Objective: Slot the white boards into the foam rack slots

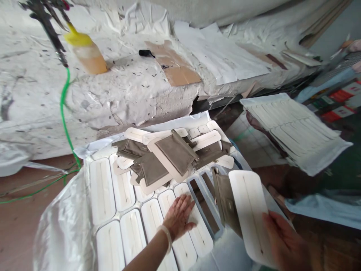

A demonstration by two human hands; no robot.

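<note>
My left hand [180, 216], a pale bracelet round its wrist, lies flat with fingers apart on a white rounded panel [203, 238] with a slit down its middle. Gripped in my right hand [287, 241] is a similar white panel [249, 210], held upright above the right edge of the rack. An olive-brown pocket piece [225, 201] hangs on its far side. More white panels [102, 192] sit in rows to the left. Beyond my left hand, several olive pocket pieces [176, 152] with white panels are heaped loosely.
A spray gun with a yellow-topped cup [86, 52] and green hose [65, 98] stands on the covered bench [126, 82]. Cardboard [175, 64] and a small black object [146, 53] lie there. Another rack of panels [293, 124] is at right, near a person's blue clothing [324, 209].
</note>
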